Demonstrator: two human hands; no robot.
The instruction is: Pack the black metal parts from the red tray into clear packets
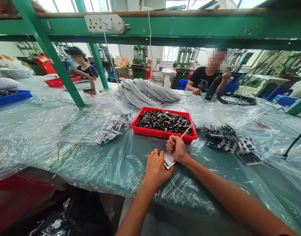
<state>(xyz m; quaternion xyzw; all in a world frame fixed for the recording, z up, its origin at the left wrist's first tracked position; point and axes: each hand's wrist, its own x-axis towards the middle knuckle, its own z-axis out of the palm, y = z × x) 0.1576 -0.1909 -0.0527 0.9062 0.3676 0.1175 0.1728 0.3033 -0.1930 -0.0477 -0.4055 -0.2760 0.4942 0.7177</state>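
Note:
My right hand [178,150] is closed in a fist around a thin pale stick [187,129], which slants up over the near edge of a red tray [162,133]. Beneath that fist lies a small flat piece [170,160] with a white, printed-looking face and a dark edge. My left hand [156,168] grips this piece from its left side, fingers at the far edge and thumb at the near one; a ring shows on one finger. Many small glossy black parts [165,120] fill the tray. The stick's lower end is hidden inside my fist.
Silvery flat pieces [108,129] lie left of the tray; dark and silvery ones [224,139] lie to its right. Behind sits a grey cable coil [147,92]. Plastic film covers the table [91,167]. A green beam [214,28] crosses above. Two people sit opposite.

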